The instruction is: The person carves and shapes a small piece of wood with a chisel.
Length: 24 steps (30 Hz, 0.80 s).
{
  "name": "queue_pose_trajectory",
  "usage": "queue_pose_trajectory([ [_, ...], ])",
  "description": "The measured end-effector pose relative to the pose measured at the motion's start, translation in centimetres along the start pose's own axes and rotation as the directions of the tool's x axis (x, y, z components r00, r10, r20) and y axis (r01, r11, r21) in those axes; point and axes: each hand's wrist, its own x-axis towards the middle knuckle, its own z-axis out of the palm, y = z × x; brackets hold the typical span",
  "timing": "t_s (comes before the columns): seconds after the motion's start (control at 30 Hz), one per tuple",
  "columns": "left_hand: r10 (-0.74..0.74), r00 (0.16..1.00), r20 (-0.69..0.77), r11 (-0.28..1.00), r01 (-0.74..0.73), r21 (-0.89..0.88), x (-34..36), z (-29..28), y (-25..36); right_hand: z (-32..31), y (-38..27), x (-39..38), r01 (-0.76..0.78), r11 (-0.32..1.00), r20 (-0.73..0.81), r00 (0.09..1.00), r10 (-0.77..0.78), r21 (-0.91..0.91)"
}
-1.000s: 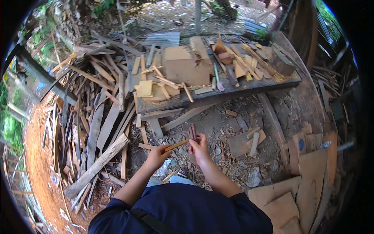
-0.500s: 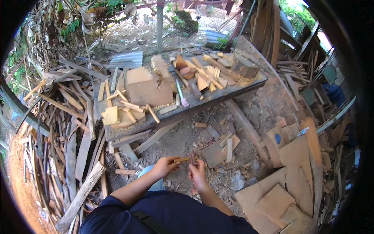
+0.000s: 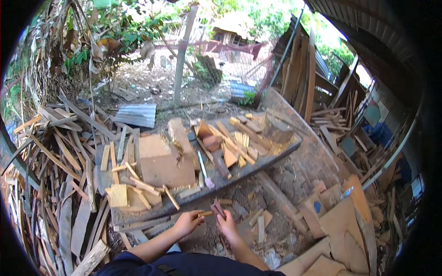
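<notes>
My left hand (image 3: 189, 223) pinches a short yellowish wooden stick (image 3: 206, 213) near its left end. Facing it, my right hand (image 3: 227, 223) is closed around a reddish-brown piece of wood (image 3: 218, 208), which points up out of the fingers. The stick's right end meets or nearly meets the reddish-brown wood; I cannot tell whether they are joined. Both hands are in front of the near edge of a low workbench (image 3: 239, 177). On its left part, a square light wood block (image 3: 119, 195) lies among loose sticks.
A cardboard-coloured box (image 3: 168, 170) and many offcuts lie on the bench. Scrap wood (image 3: 69, 184) is heaped at the left. Large boards (image 3: 343, 225) lean at the lower right. Wood bits litter the ground, and a post (image 3: 184, 60) stands beyond the bench.
The view has tilted upward, so the bench and my hands appear lower in the picture. Both hands keep hold of their wood pieces, and the reddish-brown wood has tilted slightly.
</notes>
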Motion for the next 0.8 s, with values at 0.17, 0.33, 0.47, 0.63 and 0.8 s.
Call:
queue_pose_trajectory([
  [0.17,0.063,0.998,0.001,0.993,-0.063,0.099,4.6,-5.7,4.2,5.2,-4.7,3.4,0.012,0.992,0.021,1.0,-0.009,-0.123],
  [0.33,0.064,0.997,-0.038,0.947,-0.049,0.318,9.3,-10.1,3.9,7.5,-8.9,6.6,-0.04,0.999,0.13,0.991,0.038,0.013],
  [0.47,0.083,0.995,-0.054,0.925,-0.057,0.377,10.0,-11.2,6.6,7.5,-8.3,8.4,0.252,0.953,0.098,0.966,-0.238,-0.168],
  [0.63,0.157,0.988,0.01,0.755,-0.126,0.644,10.2,-10.6,10.5,6.7,-7.5,10.3,0.319,0.798,0.204,0.947,-0.248,-0.511],
  [0.8,0.335,0.929,0.157,0.625,-0.344,0.7,11.7,-9.5,10.2,6.3,-6.9,14.2,0.223,0.898,0.409,0.911,-0.054,-0.378],
])
